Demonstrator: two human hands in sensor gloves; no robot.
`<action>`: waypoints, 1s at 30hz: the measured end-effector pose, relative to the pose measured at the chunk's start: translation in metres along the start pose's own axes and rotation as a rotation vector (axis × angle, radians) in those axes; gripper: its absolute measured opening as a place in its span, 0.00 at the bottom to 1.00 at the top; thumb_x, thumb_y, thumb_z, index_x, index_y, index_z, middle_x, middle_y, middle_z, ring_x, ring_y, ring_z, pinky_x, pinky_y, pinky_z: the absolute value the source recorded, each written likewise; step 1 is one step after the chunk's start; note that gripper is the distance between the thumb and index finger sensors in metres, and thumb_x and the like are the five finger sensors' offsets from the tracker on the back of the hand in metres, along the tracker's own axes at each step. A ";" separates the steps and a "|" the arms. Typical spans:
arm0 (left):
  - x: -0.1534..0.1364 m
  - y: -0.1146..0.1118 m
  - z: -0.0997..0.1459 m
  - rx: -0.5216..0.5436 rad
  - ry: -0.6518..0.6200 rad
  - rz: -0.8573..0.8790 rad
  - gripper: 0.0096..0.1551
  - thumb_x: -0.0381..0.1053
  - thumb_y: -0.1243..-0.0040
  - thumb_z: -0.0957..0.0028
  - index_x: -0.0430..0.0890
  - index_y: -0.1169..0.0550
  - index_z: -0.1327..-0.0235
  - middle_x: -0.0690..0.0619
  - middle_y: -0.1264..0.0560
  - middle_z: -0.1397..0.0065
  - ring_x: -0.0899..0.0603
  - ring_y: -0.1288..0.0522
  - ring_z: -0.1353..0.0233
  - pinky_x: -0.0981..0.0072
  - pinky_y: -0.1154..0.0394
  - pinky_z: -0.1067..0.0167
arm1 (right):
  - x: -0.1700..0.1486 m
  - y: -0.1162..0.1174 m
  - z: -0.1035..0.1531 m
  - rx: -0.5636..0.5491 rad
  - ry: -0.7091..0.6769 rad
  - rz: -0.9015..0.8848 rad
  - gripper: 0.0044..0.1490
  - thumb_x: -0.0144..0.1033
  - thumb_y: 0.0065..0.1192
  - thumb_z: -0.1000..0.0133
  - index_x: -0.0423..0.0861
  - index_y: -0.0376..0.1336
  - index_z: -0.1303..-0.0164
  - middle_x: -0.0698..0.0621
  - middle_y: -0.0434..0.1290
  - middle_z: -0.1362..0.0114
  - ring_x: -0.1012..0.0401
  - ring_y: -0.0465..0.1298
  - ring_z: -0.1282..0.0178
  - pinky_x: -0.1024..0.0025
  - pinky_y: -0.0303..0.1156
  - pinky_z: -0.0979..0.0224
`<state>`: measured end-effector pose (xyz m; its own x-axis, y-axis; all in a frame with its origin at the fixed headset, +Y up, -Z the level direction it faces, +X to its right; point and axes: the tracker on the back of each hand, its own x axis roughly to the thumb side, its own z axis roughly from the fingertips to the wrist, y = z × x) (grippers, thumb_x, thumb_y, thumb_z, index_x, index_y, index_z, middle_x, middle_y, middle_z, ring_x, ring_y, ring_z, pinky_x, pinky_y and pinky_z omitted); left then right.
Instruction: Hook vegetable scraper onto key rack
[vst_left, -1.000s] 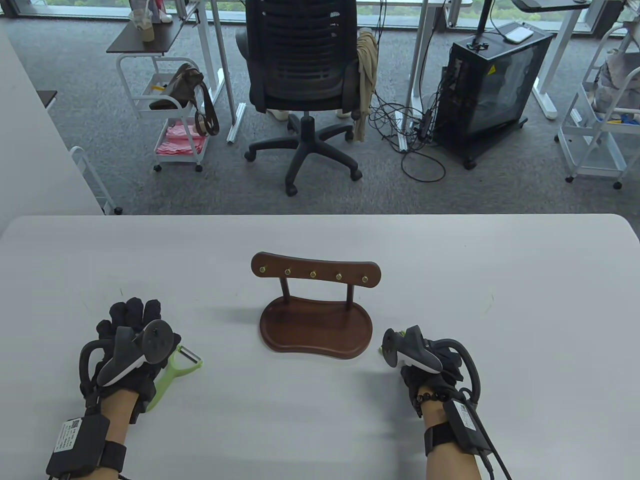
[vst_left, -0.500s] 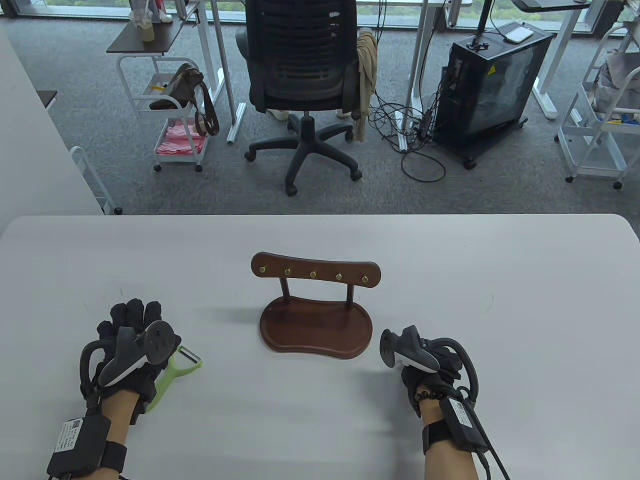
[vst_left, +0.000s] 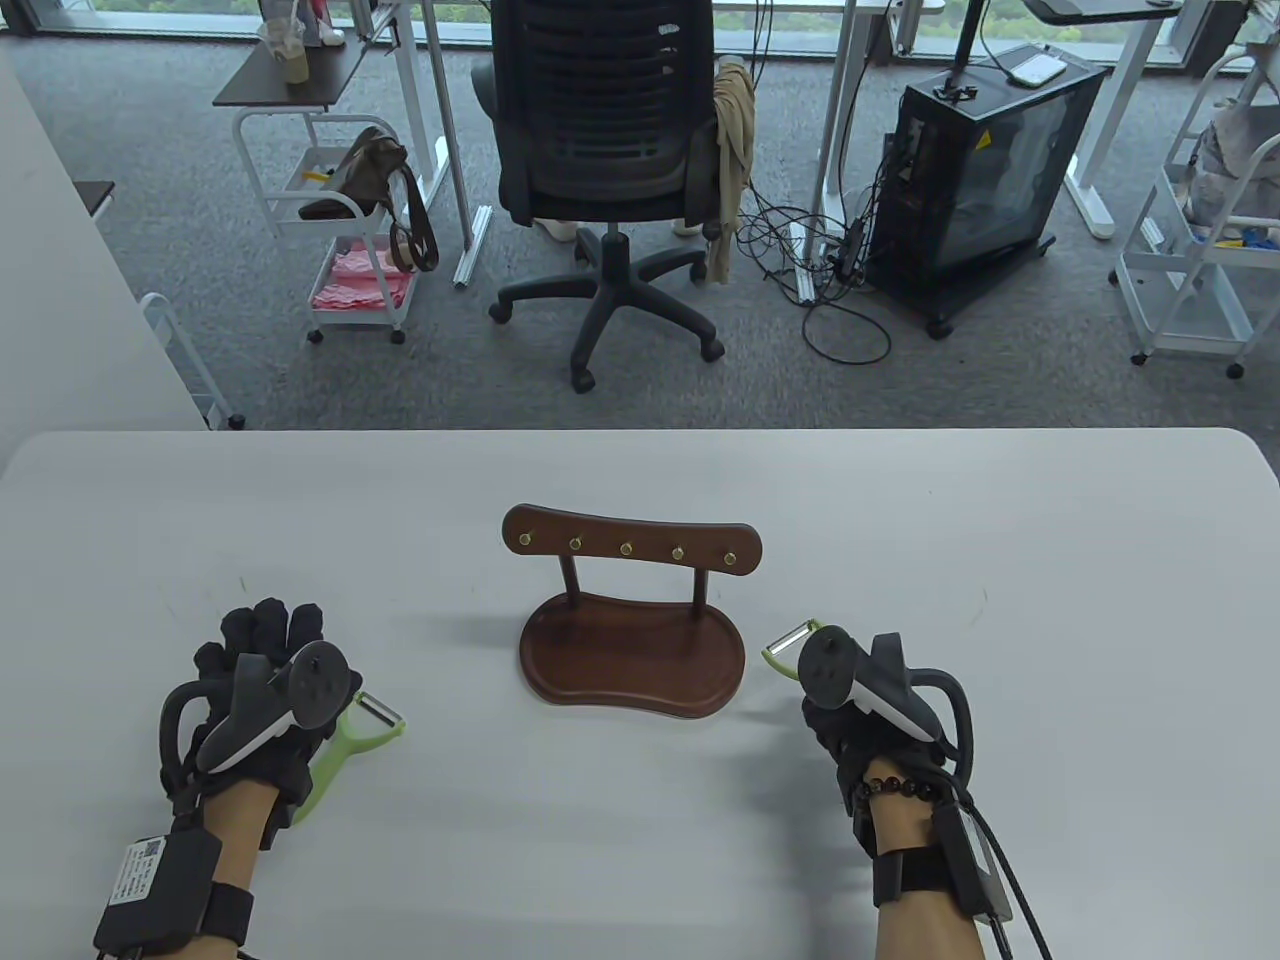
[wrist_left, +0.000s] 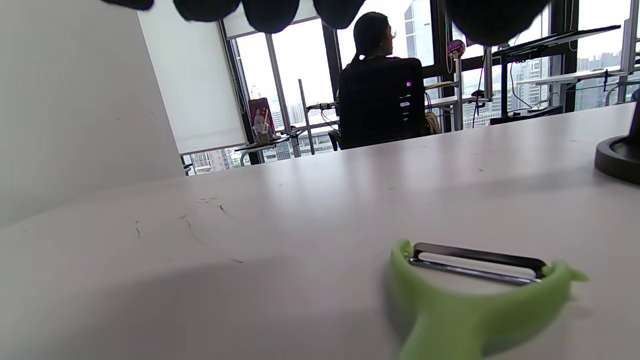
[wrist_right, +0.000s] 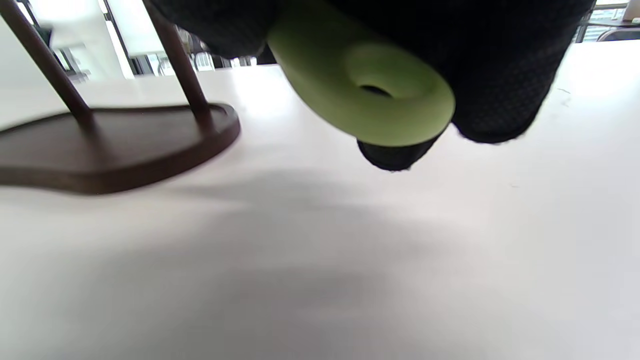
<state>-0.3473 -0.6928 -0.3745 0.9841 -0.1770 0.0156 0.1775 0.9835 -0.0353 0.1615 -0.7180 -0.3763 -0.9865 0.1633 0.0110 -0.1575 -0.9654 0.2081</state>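
The right hand gripped a green vegetable scraper off the table, blade toward the key rack just to its left. A second scraper lay on the table beside the left hand; that hand's fingers were extended, holding nothing.

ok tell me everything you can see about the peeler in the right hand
The right-hand peeler is a lime-green, plastic-looking Y-shaped vegetable peeler. Its metal blade bridges the fork and points up and left toward the key rack. The right hand holds its handle off the table; the rounded handle end with its hanging hole sticks out below the gloved fingers.
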 end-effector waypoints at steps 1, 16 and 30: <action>0.000 0.000 0.000 -0.001 -0.001 -0.002 0.48 0.66 0.53 0.40 0.40 0.46 0.15 0.29 0.50 0.15 0.20 0.48 0.17 0.20 0.45 0.29 | 0.001 -0.005 0.003 -0.028 -0.018 -0.027 0.38 0.45 0.56 0.40 0.33 0.54 0.28 0.41 0.73 0.35 0.49 0.85 0.43 0.43 0.83 0.37; 0.007 0.005 0.002 0.018 -0.024 -0.005 0.48 0.66 0.53 0.41 0.40 0.46 0.16 0.29 0.50 0.15 0.20 0.47 0.17 0.21 0.45 0.29 | 0.038 -0.037 0.028 -0.054 -0.274 -0.205 0.35 0.31 0.65 0.41 0.39 0.57 0.24 0.40 0.71 0.33 0.47 0.86 0.40 0.39 0.87 0.38; 0.038 0.023 0.013 0.108 -0.156 0.103 0.46 0.66 0.52 0.41 0.41 0.43 0.17 0.31 0.46 0.15 0.21 0.43 0.17 0.22 0.42 0.28 | 0.078 -0.023 0.030 0.019 -0.420 -0.077 0.33 0.33 0.70 0.44 0.41 0.64 0.27 0.43 0.75 0.33 0.52 0.86 0.43 0.49 0.86 0.38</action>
<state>-0.3062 -0.6761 -0.3619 0.9822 -0.0758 0.1719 0.0659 0.9959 0.0627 0.0894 -0.6772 -0.3507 -0.8675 0.3072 0.3913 -0.2254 -0.9439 0.2414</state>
